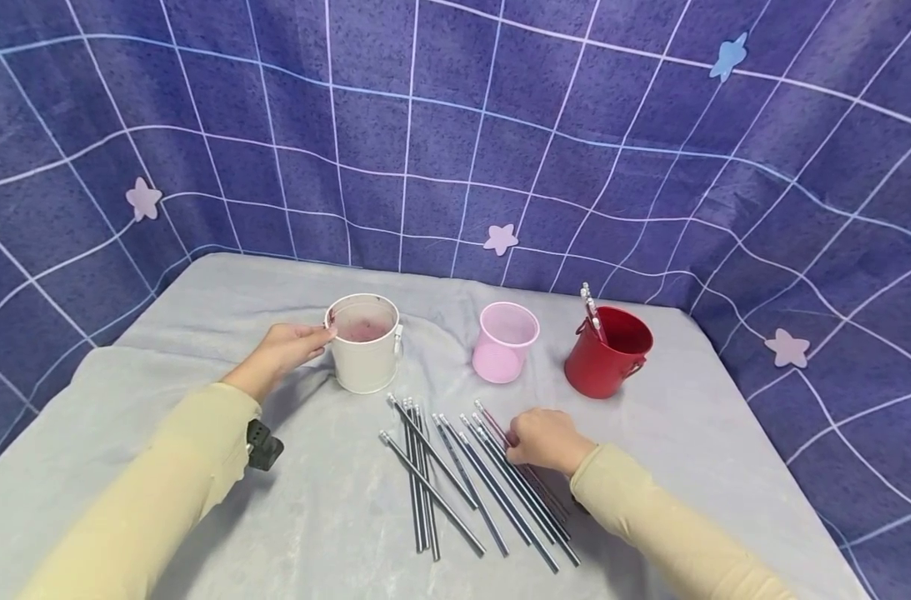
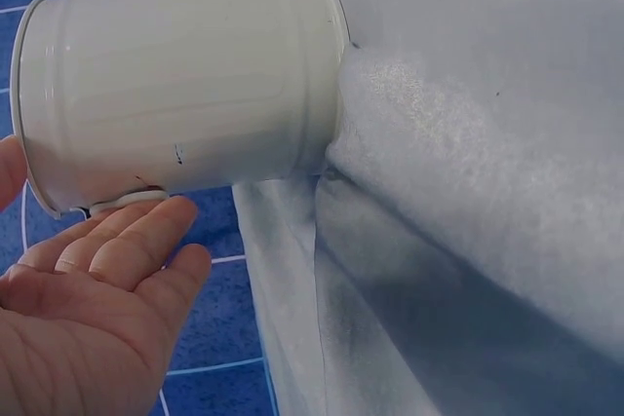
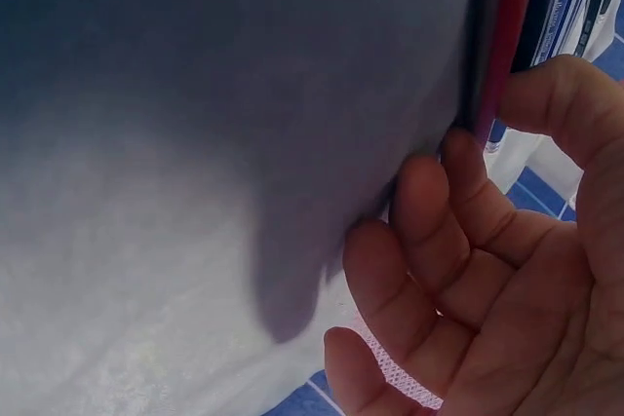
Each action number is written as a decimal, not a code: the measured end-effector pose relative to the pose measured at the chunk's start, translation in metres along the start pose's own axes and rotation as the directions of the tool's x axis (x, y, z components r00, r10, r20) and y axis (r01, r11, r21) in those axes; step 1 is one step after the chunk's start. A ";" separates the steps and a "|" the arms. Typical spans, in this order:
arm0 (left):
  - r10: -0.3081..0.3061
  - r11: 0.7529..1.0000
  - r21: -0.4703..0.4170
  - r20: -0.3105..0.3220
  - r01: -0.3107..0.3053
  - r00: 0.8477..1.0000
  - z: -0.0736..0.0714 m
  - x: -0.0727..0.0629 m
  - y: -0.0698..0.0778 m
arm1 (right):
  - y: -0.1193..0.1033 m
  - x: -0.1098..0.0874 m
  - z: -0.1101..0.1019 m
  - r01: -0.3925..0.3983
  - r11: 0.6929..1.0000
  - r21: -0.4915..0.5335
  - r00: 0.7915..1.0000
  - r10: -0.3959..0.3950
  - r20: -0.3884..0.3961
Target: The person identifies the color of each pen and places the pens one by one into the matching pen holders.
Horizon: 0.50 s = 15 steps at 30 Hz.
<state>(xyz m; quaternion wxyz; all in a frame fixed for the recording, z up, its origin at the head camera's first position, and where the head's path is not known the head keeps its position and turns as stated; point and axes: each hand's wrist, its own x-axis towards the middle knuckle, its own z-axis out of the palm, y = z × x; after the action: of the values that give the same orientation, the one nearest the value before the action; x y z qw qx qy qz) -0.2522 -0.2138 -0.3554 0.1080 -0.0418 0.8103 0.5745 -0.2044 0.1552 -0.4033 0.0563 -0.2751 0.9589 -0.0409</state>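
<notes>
My left hand (image 1: 284, 354) holds the rim of the white bucket (image 1: 365, 362) at its left side; in the left wrist view the fingers (image 2: 136, 241) lie against the outside by the handle mount. On the right, my right hand (image 1: 548, 439) pinches a red pencil (image 1: 489, 417) between thumb and fingertips as it lies on the cloth. The right wrist view shows that red pencil (image 3: 509, 36) close up, beside dark ones. Many dark pencils (image 1: 425, 483) with silver ends lie loosely spread in front of the buckets.
A pink mesh cup (image 1: 498, 358) stands in the middle behind the pencils. To its right is a red bucket (image 1: 601, 367) with several pencils (image 1: 592, 310) leaning inside. Grey cloth (image 1: 305, 492) covers the table, and a blue gridded curtain (image 1: 455, 150) hangs behind.
</notes>
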 end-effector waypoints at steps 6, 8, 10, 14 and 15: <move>0.005 1.000 -0.003 -0.010 -0.005 1.000 0.002 -0.001 0.001 | 0.001 0.000 -0.006 -0.043 0.999 0.033 0.998 0.041 0.046; -0.002 1.000 0.003 -0.014 0.003 1.000 0.001 -0.001 0.001 | 0.002 -0.001 -0.009 -0.056 0.997 0.053 0.997 0.053 0.057; -0.005 1.000 0.006 -0.014 0.006 1.000 0.001 -0.002 0.000 | 0.003 -0.002 -0.012 -0.060 0.996 0.064 0.997 0.057 0.055; -0.007 1.000 0.012 -0.018 0.007 1.000 0.001 -0.002 0.001 | 0.006 -0.002 -0.018 -0.068 0.995 0.077 0.997 0.065 0.044; -0.008 1.000 0.012 -0.019 0.009 1.000 0.001 -0.003 0.001 | 0.007 -0.002 -0.020 -0.071 0.994 0.080 0.997 0.067 0.043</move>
<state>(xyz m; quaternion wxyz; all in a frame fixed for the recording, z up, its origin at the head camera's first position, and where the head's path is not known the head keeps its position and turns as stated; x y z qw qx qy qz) -0.2496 -0.2129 -0.3546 0.1029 -0.0502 0.8146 0.5686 -0.2087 0.1632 -0.3845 0.0880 -0.2401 0.9640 -0.0725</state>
